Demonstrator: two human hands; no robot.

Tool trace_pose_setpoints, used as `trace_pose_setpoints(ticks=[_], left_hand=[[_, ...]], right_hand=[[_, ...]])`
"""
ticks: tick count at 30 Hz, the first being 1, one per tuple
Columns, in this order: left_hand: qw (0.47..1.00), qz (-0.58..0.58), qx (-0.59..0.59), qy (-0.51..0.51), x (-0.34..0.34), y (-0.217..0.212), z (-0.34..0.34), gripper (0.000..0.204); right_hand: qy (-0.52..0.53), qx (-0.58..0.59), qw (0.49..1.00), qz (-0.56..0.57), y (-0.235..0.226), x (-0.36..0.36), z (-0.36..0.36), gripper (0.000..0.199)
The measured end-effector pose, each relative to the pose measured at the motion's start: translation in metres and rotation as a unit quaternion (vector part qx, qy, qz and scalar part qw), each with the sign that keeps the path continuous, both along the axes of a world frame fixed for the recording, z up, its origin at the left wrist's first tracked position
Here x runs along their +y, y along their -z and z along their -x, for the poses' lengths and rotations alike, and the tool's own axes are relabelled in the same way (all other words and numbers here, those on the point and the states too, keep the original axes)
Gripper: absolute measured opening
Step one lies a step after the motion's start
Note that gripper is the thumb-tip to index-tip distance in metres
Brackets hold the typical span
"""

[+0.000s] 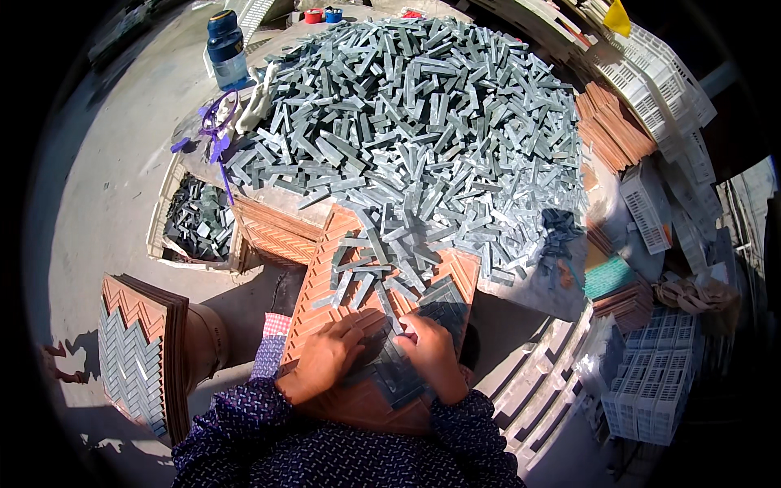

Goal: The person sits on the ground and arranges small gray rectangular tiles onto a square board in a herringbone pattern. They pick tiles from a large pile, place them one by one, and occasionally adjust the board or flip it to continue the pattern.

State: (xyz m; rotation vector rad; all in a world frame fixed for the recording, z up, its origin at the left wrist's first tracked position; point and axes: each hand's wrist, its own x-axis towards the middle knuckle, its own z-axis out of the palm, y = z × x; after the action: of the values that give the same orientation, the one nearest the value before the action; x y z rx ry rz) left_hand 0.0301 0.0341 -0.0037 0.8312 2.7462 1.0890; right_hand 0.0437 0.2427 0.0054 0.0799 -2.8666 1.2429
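- While both hands press flat, fingers spread, neither grips anything: left hand (325,358) and right hand (431,354) rest on grey strips set in the orange herringbone tray (325,285).
- Tray lies at the table's near edge.
- Loose grey tile strips (423,122) heaped beyond.
- Blue bottle (226,47) far left.
- Filled trays (134,350) stacked beside.

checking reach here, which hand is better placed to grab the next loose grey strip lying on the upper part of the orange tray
Right, probably. The right hand rests just below the loose grey strips on the orange herringbone tray; the left hand lies lower and farther left.
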Motion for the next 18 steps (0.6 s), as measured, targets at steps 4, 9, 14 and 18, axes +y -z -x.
trace_pose_setpoints(ticks=[4,9,14,18], left_hand=[[1.000,0.028,-0.003,0.006,0.002,0.008,-0.010,0.022],[1.000,0.000,-0.002,0.012,0.004,0.004,-0.010,0.036],[0.997,-0.060,-0.051,0.018,0.002,-0.008,-0.009,0.049],[0.997,-0.074,-0.035,0.011,0.000,-0.005,-0.010,0.043]], right_hand=[[-0.018,-0.028,0.998,-0.050,-0.002,0.001,0.002,0.023],[-0.020,-0.009,0.997,-0.070,-0.002,0.000,0.002,0.019],[-0.035,-0.005,0.992,-0.125,-0.003,-0.003,0.002,0.016],[-0.031,-0.001,0.993,-0.115,-0.011,-0.006,0.003,0.017]])
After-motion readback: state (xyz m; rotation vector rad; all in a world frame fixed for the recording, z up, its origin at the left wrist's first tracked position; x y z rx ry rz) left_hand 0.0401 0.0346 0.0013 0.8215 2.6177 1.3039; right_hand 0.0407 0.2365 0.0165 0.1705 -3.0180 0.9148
